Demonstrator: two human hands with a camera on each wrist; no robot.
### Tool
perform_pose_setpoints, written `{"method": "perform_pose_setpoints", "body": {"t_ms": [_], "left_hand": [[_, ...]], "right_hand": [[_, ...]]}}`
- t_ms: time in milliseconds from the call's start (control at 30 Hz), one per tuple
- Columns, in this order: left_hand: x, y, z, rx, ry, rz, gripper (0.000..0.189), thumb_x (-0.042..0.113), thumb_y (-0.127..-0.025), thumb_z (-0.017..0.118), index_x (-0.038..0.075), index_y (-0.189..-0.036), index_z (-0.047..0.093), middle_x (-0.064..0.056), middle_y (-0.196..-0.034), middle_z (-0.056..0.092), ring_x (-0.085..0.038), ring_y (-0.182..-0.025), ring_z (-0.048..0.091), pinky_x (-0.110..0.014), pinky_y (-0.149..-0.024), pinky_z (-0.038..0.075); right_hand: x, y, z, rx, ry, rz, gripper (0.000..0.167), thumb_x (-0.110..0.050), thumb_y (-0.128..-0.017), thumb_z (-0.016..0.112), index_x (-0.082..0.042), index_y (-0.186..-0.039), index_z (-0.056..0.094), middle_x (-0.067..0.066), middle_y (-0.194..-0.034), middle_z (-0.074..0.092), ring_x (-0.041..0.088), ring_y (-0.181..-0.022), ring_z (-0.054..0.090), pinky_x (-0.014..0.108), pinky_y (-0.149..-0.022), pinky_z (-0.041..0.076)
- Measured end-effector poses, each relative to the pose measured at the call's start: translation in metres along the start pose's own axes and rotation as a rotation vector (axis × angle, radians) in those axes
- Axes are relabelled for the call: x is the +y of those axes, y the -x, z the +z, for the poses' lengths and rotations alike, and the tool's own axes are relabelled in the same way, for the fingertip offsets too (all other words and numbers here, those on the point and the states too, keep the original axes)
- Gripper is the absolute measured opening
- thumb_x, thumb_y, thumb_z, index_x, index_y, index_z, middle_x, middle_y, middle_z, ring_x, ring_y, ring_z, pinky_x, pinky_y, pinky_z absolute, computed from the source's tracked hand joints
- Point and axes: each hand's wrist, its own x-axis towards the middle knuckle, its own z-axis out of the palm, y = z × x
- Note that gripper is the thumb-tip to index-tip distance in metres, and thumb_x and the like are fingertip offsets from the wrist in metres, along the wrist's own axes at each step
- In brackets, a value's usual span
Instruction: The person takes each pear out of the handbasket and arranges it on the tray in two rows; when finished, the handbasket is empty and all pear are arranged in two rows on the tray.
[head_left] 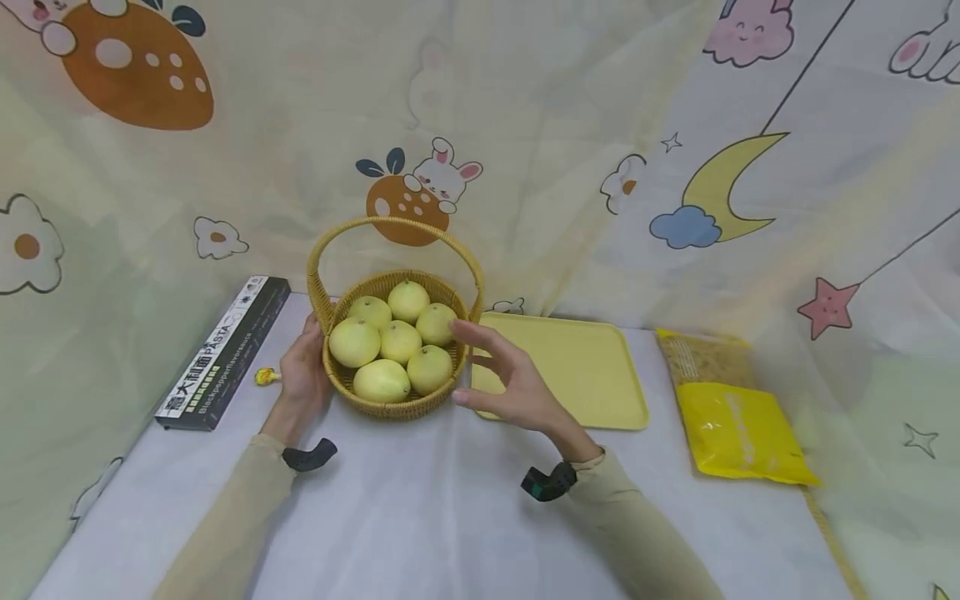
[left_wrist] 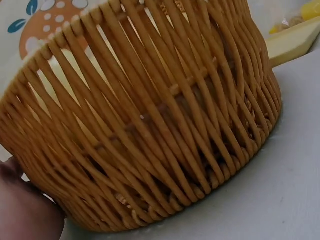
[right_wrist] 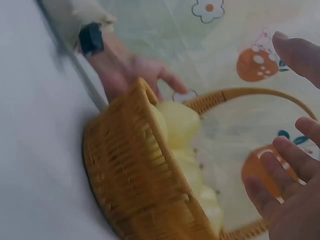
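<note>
A round wicker basket [head_left: 405, 408] with a tall arched handle stands on the table, holding several pale yellow-green melons [head_left: 400, 342]. My left hand [head_left: 302, 364] rests against the basket's left side, its fingertips partly hidden behind the weave and handle base. From the right wrist view, the left hand [right_wrist: 132, 75] has a finger extended along the rim. At the basket's right side is my right hand [head_left: 510, 379], thumb and fingers spread apart around air. The left wrist view is mostly filled by the basket's woven wall [left_wrist: 150, 120], with part of the left hand [left_wrist: 30, 212] at lower left.
A pale yellow tray [head_left: 577, 375] lies right of the basket, partly behind the right hand. Farther right is a yellow bag of pasta [head_left: 742, 429]. On the left are a black-and-white pasta box [head_left: 225, 354] and a small yellow-wrapped item [head_left: 266, 377]. A patterned cloth [head_left: 540, 150] hangs behind.
</note>
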Motion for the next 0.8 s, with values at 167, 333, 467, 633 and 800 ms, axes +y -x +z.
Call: {"method": "perform_pose_setpoints", "body": {"t_ms": [167, 333, 467, 633, 800], "left_hand": [[-0.010, 0.000, -0.002, 0.030, -0.037, -0.016, 0.063, 0.035, -0.112, 0.026, 0.027, -0.172, 0.006, -0.001, -0.178, 0.009, -0.017, -0.165, 0.008, -0.041, -0.137, 0.001], [-0.015, -0.001, -0.004, 0.059, -0.109, -0.053, 0.063, 0.035, -0.114, 0.027, 0.031, -0.172, 0.003, 0.003, -0.179, 0.006, -0.015, -0.166, 0.004, -0.040, -0.137, 0.000], [-0.015, -0.002, -0.005, 0.060, -0.124, -0.055, 0.061, 0.035, -0.114, 0.027, 0.033, -0.172, 0.007, 0.005, -0.179, 0.009, -0.016, -0.166, 0.007, -0.040, -0.137, 0.002], [-0.016, -0.003, -0.006, 0.059, -0.094, -0.069, 0.060, 0.033, -0.114, 0.027, 0.034, -0.171, 0.011, 0.005, -0.178, 0.012, -0.016, -0.165, 0.010, -0.041, -0.137, 0.004], [-0.016, -0.003, -0.009, 0.039, -0.052, -0.074, 0.059, 0.031, -0.114, 0.026, 0.034, -0.171, 0.011, 0.005, -0.178, 0.011, -0.017, -0.165, 0.009, -0.040, -0.137, 0.004]], "right_hand": [[0.009, -0.038, 0.025, -0.019, -0.011, -0.007, 0.087, -0.033, -0.089, 0.087, -0.015, -0.162, 0.043, 0.013, -0.166, 0.044, 0.035, -0.153, 0.042, 0.067, -0.119, 0.042], [0.016, -0.070, 0.040, -0.022, 0.085, 0.036, 0.090, -0.028, -0.085, 0.090, -0.023, -0.162, 0.044, 0.008, -0.165, 0.048, 0.028, -0.154, 0.043, 0.060, -0.125, 0.039], [0.023, -0.090, 0.049, -0.052, 0.167, 0.090, 0.096, -0.022, -0.082, 0.092, -0.025, -0.163, 0.041, 0.004, -0.165, 0.048, 0.025, -0.154, 0.043, 0.059, -0.128, 0.035], [0.034, -0.111, 0.060, -0.089, 0.245, 0.111, 0.100, -0.027, -0.079, 0.096, -0.022, -0.162, 0.041, 0.008, -0.160, 0.053, 0.024, -0.150, 0.048, 0.059, -0.126, 0.038], [0.041, -0.126, 0.073, -0.113, 0.351, 0.124, 0.103, -0.034, -0.075, 0.098, -0.015, -0.160, 0.044, 0.010, -0.153, 0.061, 0.022, -0.144, 0.056, 0.049, -0.125, 0.041]]}}
